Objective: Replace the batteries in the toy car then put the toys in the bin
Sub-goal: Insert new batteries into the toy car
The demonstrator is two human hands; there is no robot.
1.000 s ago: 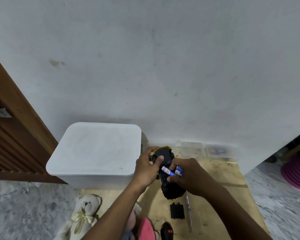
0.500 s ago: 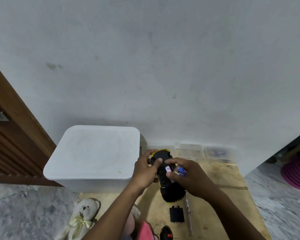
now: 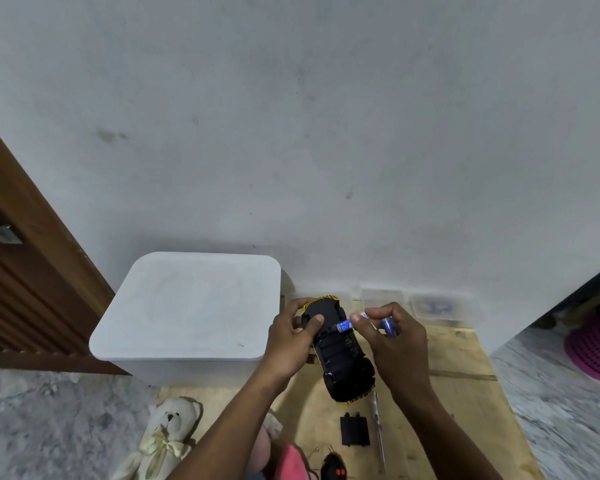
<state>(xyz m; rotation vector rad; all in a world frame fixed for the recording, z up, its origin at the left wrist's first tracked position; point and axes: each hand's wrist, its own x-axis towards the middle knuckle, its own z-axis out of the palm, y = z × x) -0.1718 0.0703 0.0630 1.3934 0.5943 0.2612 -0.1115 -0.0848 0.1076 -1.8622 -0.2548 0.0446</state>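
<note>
Over the board, at 6 o'clock of the view: the yellow-and-black plastic toy car [image 3: 336,351] is held belly-up above the pale wooden board on the floor [image 3: 465,403], its battery bay open.
Left hand: the left hand [image 3: 293,341] is clamped on the car's far end, thumb across the black underside.
Right hand: the right hand [image 3: 392,341] pinches a blue cylindrical battery [image 3: 343,326] between thumb and forefinger at the bay's edge, with a second blue battery [image 3: 388,327] tucked among its other fingers.
Step in hand: probably seating or lifting a cell; which, the picture does not settle.
Doing it well: the car should be kept steady and level, one cell handled at a time, ends matched to the contacts.
Loose parts: the black rectangular battery cover [image 3: 354,430] and slim clear-handled screwdriver [image 3: 378,431] lie at 6 o'clock of the car, apart from it.
Bin: the white lidded plastic bin [image 3: 187,317] stands at 9 o'clock, just beside the left hand, its lid on.
Open room: bare board at 3 o'clock; the wall is close at 12.
Other toy: a cream plush teddy bear [image 3: 167,434] lies at 7 o'clock.
</note>
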